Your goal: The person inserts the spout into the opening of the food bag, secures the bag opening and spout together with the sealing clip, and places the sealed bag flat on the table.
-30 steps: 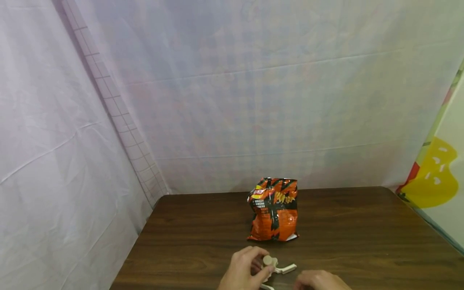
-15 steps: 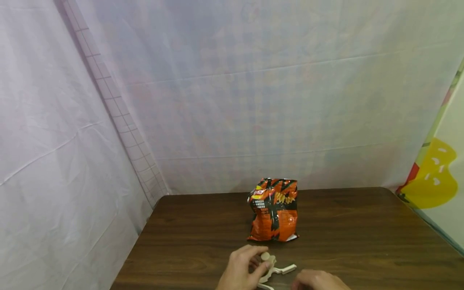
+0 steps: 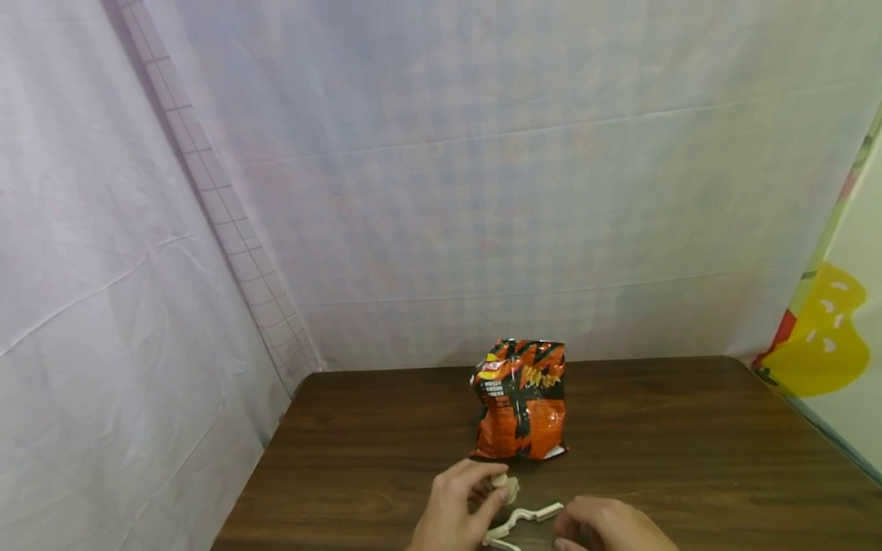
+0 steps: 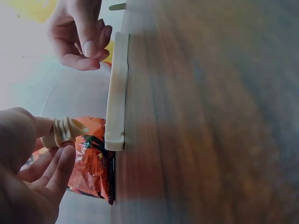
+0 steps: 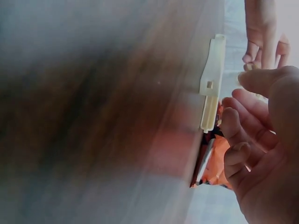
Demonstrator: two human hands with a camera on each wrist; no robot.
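Note:
My left hand point(image 3: 451, 509) pinches a small cream pour-spout piece point(image 4: 63, 131) between thumb and fingers, a little above the table. In the left wrist view it has ridges round it and a slanted open end. Below and beside it, a cream bag-sealing clip point(image 3: 527, 516) lies on the table, curved in the middle with straight arms; its lower end in the head view is partly cut off by the frame edge. Just right of the clip, my right hand point(image 3: 613, 528) hovers with loosely curled fingers and holds nothing.
An orange and black snack bag point(image 3: 521, 405) stands upright on the dark wood table point(image 3: 372, 436), just beyond the hands. Pale curtains point(image 3: 441, 191) hang behind and to the left. A yellow shape point(image 3: 820, 344) shows on the right side.
The spout piece, earlier set against the clip, has come away in my left hand and is lifted apart from it. More of the clip shows. My right hand has shifted slightly upward.

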